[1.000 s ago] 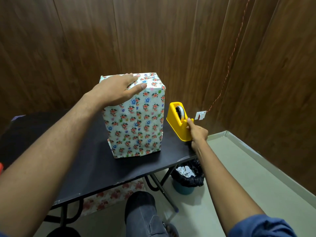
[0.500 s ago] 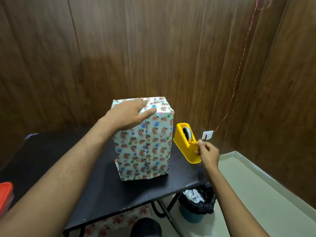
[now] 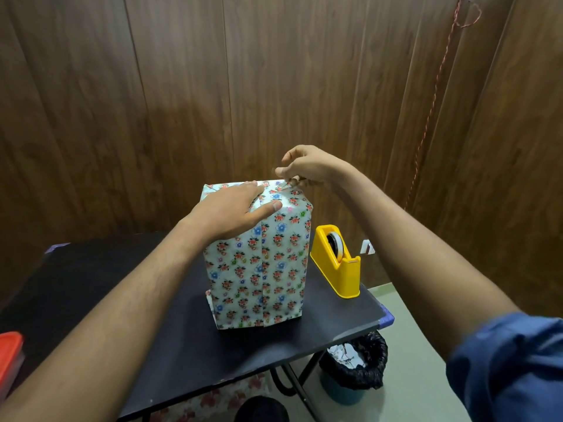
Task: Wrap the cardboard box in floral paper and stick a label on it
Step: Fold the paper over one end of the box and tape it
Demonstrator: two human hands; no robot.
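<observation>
Floral-papered tall cardboard box (image 3: 259, 263) stands wrapped; left hand (image 3: 231, 208) lies flat pressing its top, right hand (image 3: 307, 167) pinches tape there; label remains.

I see the box (image 3: 259, 263) wrapped in smooth floral paper with a slight sheen. The tape dispenser (image 3: 341, 269) looks like glossy yellow plastic, the desk (image 3: 91, 284) matt black, the wall (image 3: 182, 86) wood-grain panelling.

Bare forearms (image 3: 128, 303) — rolled blue sleeve (image 3: 511, 363)
</observation>
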